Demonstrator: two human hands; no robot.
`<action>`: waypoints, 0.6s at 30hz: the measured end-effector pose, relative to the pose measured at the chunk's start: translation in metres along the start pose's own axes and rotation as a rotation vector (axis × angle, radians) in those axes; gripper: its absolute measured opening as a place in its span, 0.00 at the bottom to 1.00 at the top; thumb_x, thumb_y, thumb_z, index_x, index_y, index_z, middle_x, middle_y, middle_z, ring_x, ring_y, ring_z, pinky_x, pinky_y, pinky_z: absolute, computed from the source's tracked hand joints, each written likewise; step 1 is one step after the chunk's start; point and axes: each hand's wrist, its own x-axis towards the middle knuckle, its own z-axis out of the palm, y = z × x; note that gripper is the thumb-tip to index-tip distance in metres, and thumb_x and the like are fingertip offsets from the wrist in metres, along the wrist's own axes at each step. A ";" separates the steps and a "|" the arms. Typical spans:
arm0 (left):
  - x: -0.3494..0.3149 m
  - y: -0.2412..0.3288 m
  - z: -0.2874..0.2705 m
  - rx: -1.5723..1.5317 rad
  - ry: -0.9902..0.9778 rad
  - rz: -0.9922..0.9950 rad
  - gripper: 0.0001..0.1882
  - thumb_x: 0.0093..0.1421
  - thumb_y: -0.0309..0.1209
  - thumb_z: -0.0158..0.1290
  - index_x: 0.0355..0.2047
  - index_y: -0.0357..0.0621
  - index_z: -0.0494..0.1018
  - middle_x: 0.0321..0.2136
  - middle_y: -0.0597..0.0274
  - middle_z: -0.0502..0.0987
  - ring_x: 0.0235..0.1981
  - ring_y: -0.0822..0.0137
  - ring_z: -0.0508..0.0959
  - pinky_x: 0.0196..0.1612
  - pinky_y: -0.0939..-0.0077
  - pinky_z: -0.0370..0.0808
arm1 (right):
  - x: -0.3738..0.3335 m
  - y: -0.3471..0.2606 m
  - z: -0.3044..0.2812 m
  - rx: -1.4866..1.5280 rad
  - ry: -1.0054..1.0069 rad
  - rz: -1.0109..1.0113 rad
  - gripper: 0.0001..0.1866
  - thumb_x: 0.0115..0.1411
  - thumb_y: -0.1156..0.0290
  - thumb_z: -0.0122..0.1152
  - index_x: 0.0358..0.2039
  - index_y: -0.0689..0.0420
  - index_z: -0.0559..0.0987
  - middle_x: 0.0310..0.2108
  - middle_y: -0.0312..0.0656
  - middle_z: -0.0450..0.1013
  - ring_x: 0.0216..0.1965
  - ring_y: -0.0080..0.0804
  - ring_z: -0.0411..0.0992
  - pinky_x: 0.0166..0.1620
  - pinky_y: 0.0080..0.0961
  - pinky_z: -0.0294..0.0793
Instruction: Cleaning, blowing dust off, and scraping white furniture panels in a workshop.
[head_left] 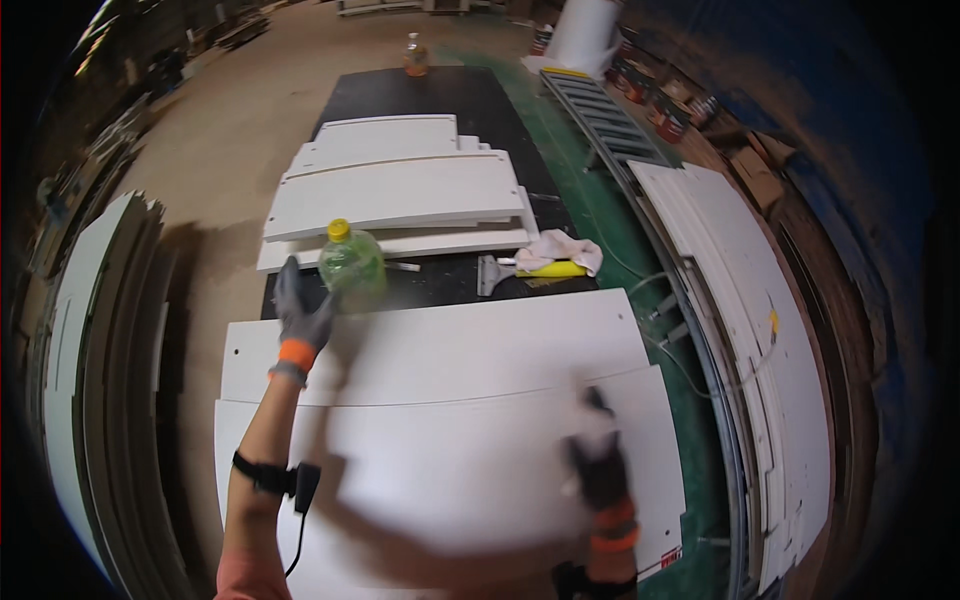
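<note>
My left hand (305,318), in a grey glove with an orange cuff, is beside a clear green bottle (352,268) with a yellow cap. Its fingers are stretched out and apart, close against the bottle's left side; whether they touch it I cannot tell. The bottle stands at the far edge of the near white panels (450,400). Lower right, over these panels, my right hand (600,470) is smeared by motion. A whitish blurred thing (592,420) shows between its gloved fingers, its kind unclear.
A scraper (550,270) with a yellow handle lies by a crumpled whitish cloth (565,248) on the black table (440,285). More white panels (400,190) are stacked beyond. Panel stacks flank both sides, the right one (740,380) along a roller conveyor (610,120). Another bottle (415,58) stands at the far end.
</note>
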 end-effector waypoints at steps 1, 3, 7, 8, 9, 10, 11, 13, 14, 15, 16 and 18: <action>-0.019 0.002 -0.011 -0.051 -0.009 0.068 0.43 0.53 0.37 0.62 0.63 0.32 0.55 0.60 0.40 0.61 0.63 0.45 0.59 0.65 0.58 0.57 | -0.006 -0.017 0.020 -0.308 -0.213 -0.136 0.31 0.47 0.60 0.72 0.51 0.56 0.72 0.52 0.48 0.68 0.53 0.42 0.66 0.60 0.42 0.61; -0.049 -0.005 -0.046 0.047 -0.150 0.233 0.38 0.55 0.35 0.60 0.63 0.33 0.57 0.60 0.39 0.62 0.62 0.42 0.59 0.64 0.56 0.57 | -0.005 -0.063 0.066 -0.351 -0.748 -0.270 0.31 0.46 0.56 0.70 0.49 0.57 0.76 0.56 0.51 0.65 0.61 0.48 0.59 0.63 0.48 0.55; -0.103 0.011 -0.083 0.154 -0.446 0.281 0.32 0.59 0.36 0.53 0.61 0.34 0.61 0.59 0.35 0.62 0.60 0.41 0.62 0.64 0.52 0.55 | -0.062 -0.028 0.153 -0.512 -0.723 -0.586 0.39 0.56 0.41 0.54 0.59 0.58 0.68 0.63 0.48 0.59 0.67 0.52 0.50 0.66 0.51 0.47; -0.111 0.007 -0.106 0.276 -0.484 0.268 0.32 0.59 0.37 0.52 0.61 0.34 0.61 0.58 0.34 0.62 0.60 0.41 0.62 0.63 0.50 0.54 | -0.035 -0.024 0.153 -0.607 -0.885 -0.531 0.40 0.56 0.42 0.54 0.61 0.57 0.66 0.63 0.48 0.59 0.68 0.51 0.48 0.67 0.50 0.43; -0.119 0.004 -0.119 0.371 -0.524 0.265 0.31 0.60 0.38 0.50 0.61 0.34 0.61 0.58 0.34 0.62 0.59 0.40 0.62 0.63 0.49 0.53 | -0.037 0.026 0.144 -0.776 -0.547 -0.563 0.39 0.57 0.43 0.52 0.61 0.59 0.66 0.64 0.49 0.56 0.68 0.51 0.46 0.67 0.53 0.43; -0.129 -0.013 -0.143 0.419 -0.540 0.180 0.30 0.61 0.37 0.49 0.61 0.35 0.61 0.59 0.37 0.63 0.62 0.43 0.60 0.65 0.49 0.51 | -0.012 0.053 0.124 -0.717 -0.497 -0.367 0.40 0.56 0.42 0.54 0.60 0.59 0.66 0.62 0.50 0.59 0.67 0.49 0.49 0.67 0.51 0.46; -0.139 -0.034 -0.168 0.464 -0.552 0.090 0.29 0.62 0.36 0.47 0.62 0.36 0.61 0.60 0.41 0.64 0.64 0.45 0.58 0.66 0.49 0.49 | 0.017 0.062 0.091 -0.658 -0.370 -0.271 0.37 0.52 0.46 0.63 0.55 0.58 0.70 0.56 0.48 0.66 0.62 0.45 0.58 0.63 0.48 0.53; -0.155 -0.054 -0.200 0.625 -0.518 0.171 0.29 0.63 0.37 0.44 0.63 0.37 0.59 0.63 0.47 0.61 0.67 0.48 0.55 0.68 0.50 0.44 | 0.060 0.102 0.015 -0.134 0.111 0.077 0.26 0.46 0.59 0.72 0.42 0.56 0.71 0.41 0.43 0.71 0.48 0.47 0.68 0.53 0.47 0.64; -0.157 -0.055 -0.201 0.655 -0.536 0.160 0.29 0.65 0.38 0.41 0.64 0.37 0.59 0.64 0.51 0.60 0.68 0.51 0.53 0.69 0.51 0.40 | 0.074 0.104 -0.021 -0.716 0.189 -0.082 0.24 0.49 0.63 0.70 0.44 0.57 0.71 0.43 0.45 0.70 0.48 0.48 0.68 0.53 0.41 0.66; -0.155 -0.050 -0.195 0.627 -0.530 0.166 0.29 0.65 0.38 0.41 0.64 0.37 0.59 0.64 0.51 0.60 0.68 0.51 0.53 0.69 0.51 0.40 | 0.077 0.120 -0.048 -1.162 0.424 -0.072 0.22 0.51 0.68 0.68 0.45 0.57 0.70 0.43 0.44 0.70 0.46 0.45 0.69 0.52 0.38 0.67; -0.155 -0.045 -0.192 0.632 -0.529 0.169 0.29 0.65 0.38 0.41 0.64 0.38 0.58 0.64 0.50 0.60 0.68 0.51 0.53 0.69 0.50 0.40 | 0.075 0.118 -0.047 -0.978 0.346 -0.054 0.22 0.52 0.65 0.67 0.45 0.57 0.71 0.44 0.45 0.70 0.48 0.45 0.68 0.54 0.39 0.66; -0.158 -0.047 -0.193 0.653 -0.529 0.156 0.29 0.65 0.39 0.41 0.64 0.38 0.58 0.64 0.50 0.59 0.68 0.52 0.53 0.69 0.49 0.40 | 0.063 0.092 0.010 -0.226 0.134 0.153 0.25 0.53 0.55 0.65 0.44 0.58 0.71 0.46 0.49 0.68 0.52 0.45 0.64 0.60 0.44 0.62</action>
